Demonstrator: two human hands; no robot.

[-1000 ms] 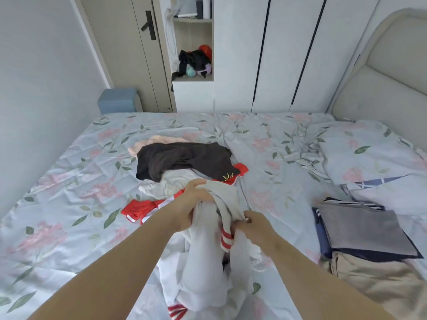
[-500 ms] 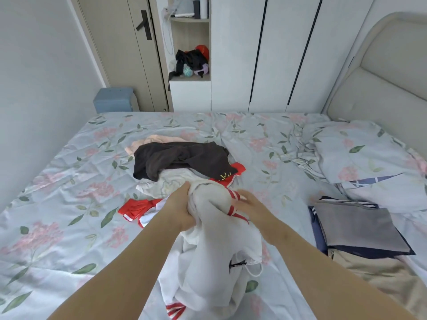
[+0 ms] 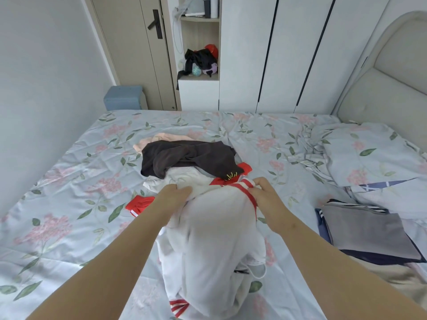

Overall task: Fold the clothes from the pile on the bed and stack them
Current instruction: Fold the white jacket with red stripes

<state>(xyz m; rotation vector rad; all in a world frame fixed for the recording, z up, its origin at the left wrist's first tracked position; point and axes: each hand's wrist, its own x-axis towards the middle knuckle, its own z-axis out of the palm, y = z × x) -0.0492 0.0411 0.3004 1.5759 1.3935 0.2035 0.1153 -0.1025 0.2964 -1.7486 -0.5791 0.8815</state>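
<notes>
A white garment with red stripes (image 3: pixel 215 239) hangs bunched between my hands over the flowered bed (image 3: pixel 69 204). My left hand (image 3: pixel 172 199) grips its top edge on the left. At the red-striped cuff on the right, my right hand (image 3: pixel 265 195) pinches the cloth. Just beyond lies the pile: a dark brown garment (image 3: pixel 184 158) on top, pale peach cloth (image 3: pixel 157 139) behind it, white and red pieces (image 3: pixel 139 205) under it. The folded stack (image 3: pixel 365 229), grey over navy over beige, sits at the right.
A rumpled flowered quilt and pillow (image 3: pixel 369 153) fill the right side by the padded headboard (image 3: pixel 392 84). White wardrobe doors (image 3: pixel 288 54), an open shelf with dark clothes (image 3: pixel 203 61) and a blue stool (image 3: pixel 123 98) stand past the bed's far edge.
My hands have moved apart and forward, spreading the top of the white garment. My right hand climbed from the lower folds to the striped cuff.
</notes>
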